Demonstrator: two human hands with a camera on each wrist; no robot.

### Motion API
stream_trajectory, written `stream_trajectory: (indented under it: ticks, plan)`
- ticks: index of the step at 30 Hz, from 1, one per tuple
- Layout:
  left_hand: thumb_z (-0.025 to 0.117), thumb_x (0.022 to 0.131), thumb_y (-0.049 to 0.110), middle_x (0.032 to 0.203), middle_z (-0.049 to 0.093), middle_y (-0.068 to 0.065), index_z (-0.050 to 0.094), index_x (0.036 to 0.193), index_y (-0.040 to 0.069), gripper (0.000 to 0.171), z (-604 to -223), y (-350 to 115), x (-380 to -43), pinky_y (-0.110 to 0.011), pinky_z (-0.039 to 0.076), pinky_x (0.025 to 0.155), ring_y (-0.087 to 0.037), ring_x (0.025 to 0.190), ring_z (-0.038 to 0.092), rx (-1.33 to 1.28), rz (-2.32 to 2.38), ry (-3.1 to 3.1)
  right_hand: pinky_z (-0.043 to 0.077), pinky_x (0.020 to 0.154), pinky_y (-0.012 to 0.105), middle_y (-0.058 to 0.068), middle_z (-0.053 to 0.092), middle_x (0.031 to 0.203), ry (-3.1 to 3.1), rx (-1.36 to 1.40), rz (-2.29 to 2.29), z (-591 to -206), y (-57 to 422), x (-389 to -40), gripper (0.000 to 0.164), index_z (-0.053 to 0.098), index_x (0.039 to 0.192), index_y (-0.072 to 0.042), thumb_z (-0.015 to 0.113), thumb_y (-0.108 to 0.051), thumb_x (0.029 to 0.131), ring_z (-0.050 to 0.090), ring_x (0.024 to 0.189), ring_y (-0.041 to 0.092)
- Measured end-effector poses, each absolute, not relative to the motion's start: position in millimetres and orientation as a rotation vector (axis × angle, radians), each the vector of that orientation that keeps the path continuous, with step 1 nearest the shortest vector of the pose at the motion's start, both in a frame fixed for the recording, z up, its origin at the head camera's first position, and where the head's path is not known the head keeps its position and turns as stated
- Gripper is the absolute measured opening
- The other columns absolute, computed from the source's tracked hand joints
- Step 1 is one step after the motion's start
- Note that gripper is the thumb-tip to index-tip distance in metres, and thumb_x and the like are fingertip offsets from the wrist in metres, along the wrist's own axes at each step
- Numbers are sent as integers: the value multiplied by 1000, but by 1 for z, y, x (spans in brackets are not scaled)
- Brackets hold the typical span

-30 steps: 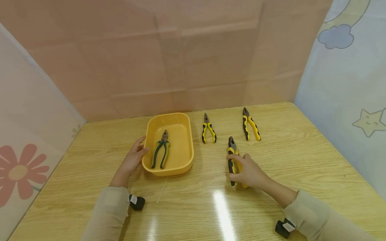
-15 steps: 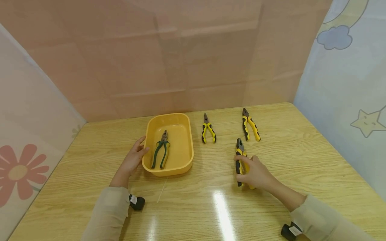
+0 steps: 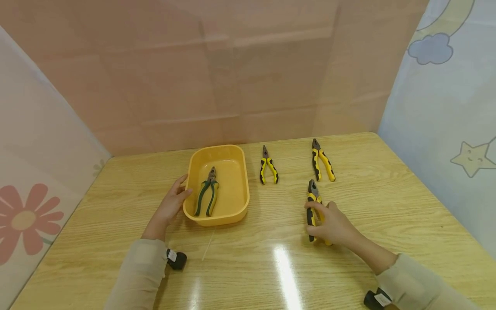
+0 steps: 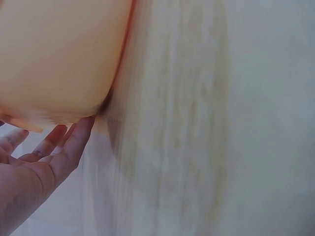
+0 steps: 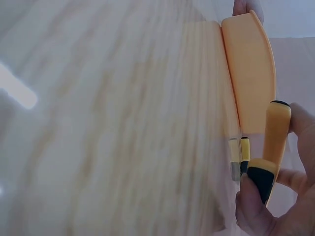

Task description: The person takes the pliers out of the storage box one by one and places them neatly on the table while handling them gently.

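Note:
My left hand (image 3: 172, 204) holds the left rim of a yellow plastic basin (image 3: 218, 220), thumb over the edge and fingers along the outer wall (image 4: 54, 59). Inside it lies a pair of green-handled combination pliers (image 3: 212, 175), jaws toward the back. To the right, my right hand (image 3: 331, 221) grips yellow-and-black combination pliers (image 3: 313, 188) by the handles, jaws pointing away from me. The right wrist view shows the handle ends (image 5: 278, 125) between thumb and fingers, seemingly just off the table. The palm hides part of the handles in the head view.
Yellow-and-black long-nose pliers (image 3: 265, 161) lie just right of the basin. Another yellow-and-black pair of pliers (image 3: 317, 148) lies farther back on the right. A thin pale strip (image 3: 208, 246) is on the wooden table (image 3: 248, 267). A pink backdrop (image 3: 232, 77) rises behind.
My right hand has shifted right and slightly toward me, carrying the combination pliers along. The left hand, the basin and the other pliers stay in place.

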State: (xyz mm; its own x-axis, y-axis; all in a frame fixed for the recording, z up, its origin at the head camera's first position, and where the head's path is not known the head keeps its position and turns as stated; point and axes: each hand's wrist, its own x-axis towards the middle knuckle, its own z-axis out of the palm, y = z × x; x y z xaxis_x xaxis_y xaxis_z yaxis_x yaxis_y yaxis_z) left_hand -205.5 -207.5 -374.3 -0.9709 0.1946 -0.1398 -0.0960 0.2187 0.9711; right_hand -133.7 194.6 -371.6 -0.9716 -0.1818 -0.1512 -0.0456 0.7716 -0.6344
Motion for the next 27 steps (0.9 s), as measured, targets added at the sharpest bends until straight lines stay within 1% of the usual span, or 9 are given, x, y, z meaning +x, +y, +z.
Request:
stream_trajectory:
  ticks: [6, 17, 27]
  plan:
    - [37, 94, 17, 129, 23, -26, 2, 140, 15, 58, -374, -208, -206, -35, 46, 72, -36, 102, 44, 93, 1829, 2256, 30, 41, 27, 18, 34, 88, 2782, -159, -937, -375, 199, -135, 52, 46, 120, -17, 64, -25, 72, 31, 48, 15]
    - [37, 94, 17, 130, 22, -26, 2, 140, 15, 58, -373, -208, -206, -35, 46, 73, -37, 104, 42, 94, 1826, 2253, 31, 41, 27, 19, 34, 86, 2793, -168, -902, -377, 207, -135, 52, 46, 120, -14, 63, -26, 72, 32, 48, 16]
    - [37, 94, 15, 130, 23, -26, 2, 140, 14, 58, -373, -207, -205, -35, 46, 72, -37, 103, 43, 92, 1829, 2254, 29, 42, 27, 19, 34, 84, 2813, -180, -836, -376, 214, -136, 53, 46, 121, -12, 63, -27, 72, 31, 48, 15]
